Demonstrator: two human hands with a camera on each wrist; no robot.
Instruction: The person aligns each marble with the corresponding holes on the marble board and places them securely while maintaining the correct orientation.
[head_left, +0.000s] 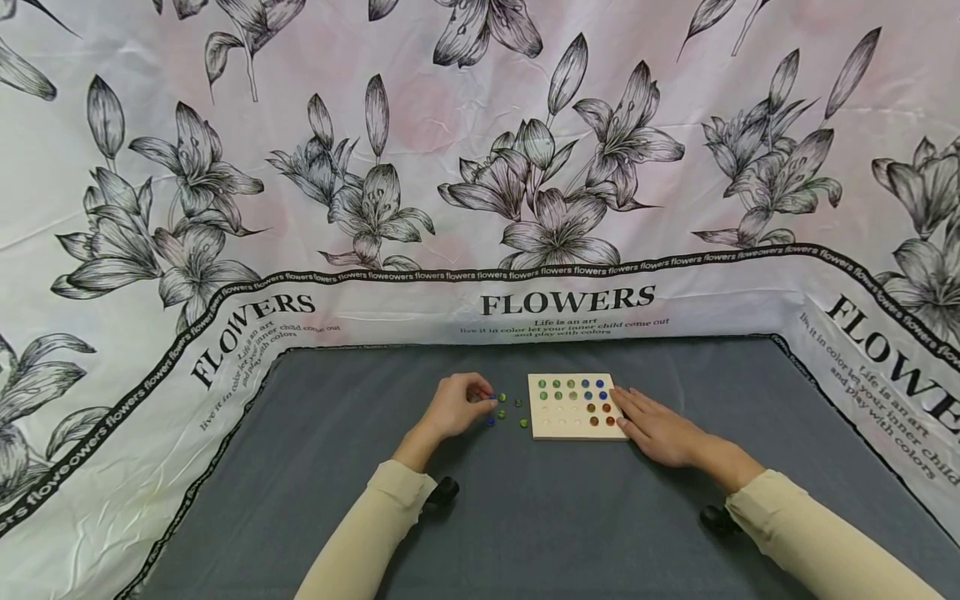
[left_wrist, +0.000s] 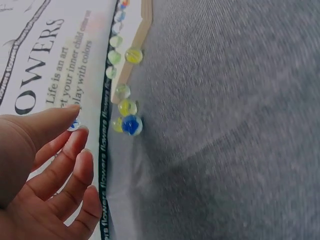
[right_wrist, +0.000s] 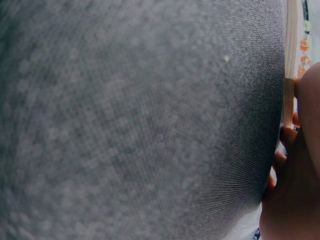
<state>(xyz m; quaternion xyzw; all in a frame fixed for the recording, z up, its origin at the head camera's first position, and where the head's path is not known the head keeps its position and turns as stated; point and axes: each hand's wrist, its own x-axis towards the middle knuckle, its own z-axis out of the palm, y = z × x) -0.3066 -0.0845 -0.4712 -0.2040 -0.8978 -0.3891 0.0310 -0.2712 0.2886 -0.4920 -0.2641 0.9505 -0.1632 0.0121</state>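
My left hand is just left of a pale wooden board. Thumb and index finger pinch a clear marble with a blue swirl, held up off the cloth; the other fingers curve loosely. Below and beside that hand lie a loose blue marble and several yellow-green marbles. On the board, green marbles, blue marbles and amber-red marbles sit in rows, with bare hollows at the front left. My right hand rests along the board's right edge, fingers straight, fingertips touching it.
Grey cloth covers the table. Behind it hangs a white curtain printed with flowers and lettering, its dark border along the table's back and sides. A black strap piece shows at the left wrist, another at the right.
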